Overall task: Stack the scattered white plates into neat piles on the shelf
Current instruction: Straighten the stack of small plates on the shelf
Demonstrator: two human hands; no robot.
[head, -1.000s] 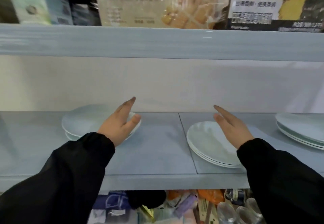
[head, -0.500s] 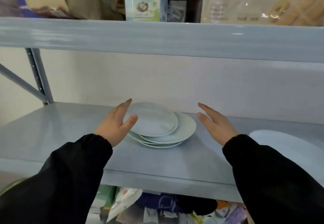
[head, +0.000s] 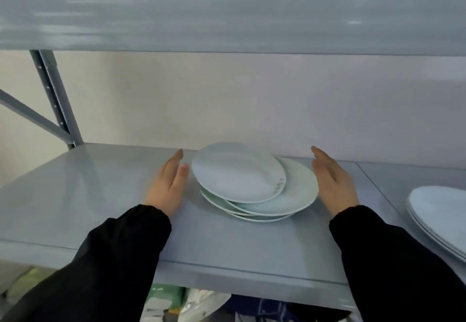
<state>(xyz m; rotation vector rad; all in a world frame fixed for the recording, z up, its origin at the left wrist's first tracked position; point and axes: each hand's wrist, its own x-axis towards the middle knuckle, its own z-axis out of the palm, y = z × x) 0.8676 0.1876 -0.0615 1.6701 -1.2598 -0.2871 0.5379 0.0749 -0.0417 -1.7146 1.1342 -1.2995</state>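
On the grey shelf (head: 88, 195) a crooked pile of white plates (head: 254, 188) sits near the back wall, its top plate (head: 237, 171) slid toward the left and the plates beneath fanned out to the right. The person's left hand (head: 167, 188) stands open, palm inward, just beside the pile's left edge, and the right hand (head: 332, 183) is likewise open at the right edge; neither grips anything, and whether either touches a rim cannot be told. The step in hand looks like squaring up this pile. The next move likely calls for both palms pressing inward together, gently, so the plates slide into line. A second pile (head: 438, 218) lies well apart at the right.
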